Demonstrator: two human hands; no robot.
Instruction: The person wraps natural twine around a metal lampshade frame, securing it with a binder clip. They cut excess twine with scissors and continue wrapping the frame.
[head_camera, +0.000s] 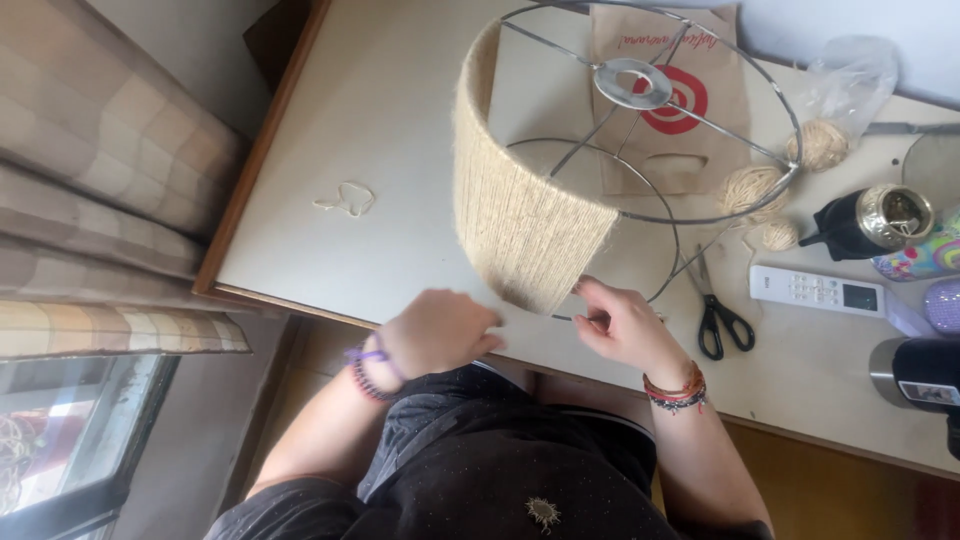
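Pinching the lower wire ring of the lampshade frame (640, 150) between thumb and fingers, the right hand (622, 325) sat just beside the edge of the jute twine wrapping (515, 215) that covered part of the frame. The left hand (437, 332) was curled near the bottom of that wrapping, its fingers hidden, so I could not tell whether it gripped anything. The frame stood tilted on the desk (380, 120), near its front edge. Black-handled scissors (715, 310) lay just right of the right hand, with a white remote control (815, 292) beyond. Three twine balls (752, 190) rested by the frame's far rim, one under a clear plastic bag (850, 75). A brown paper bag (700, 150) lay beneath the frame, and a loose twine scrap (345, 200) lay well to the left.
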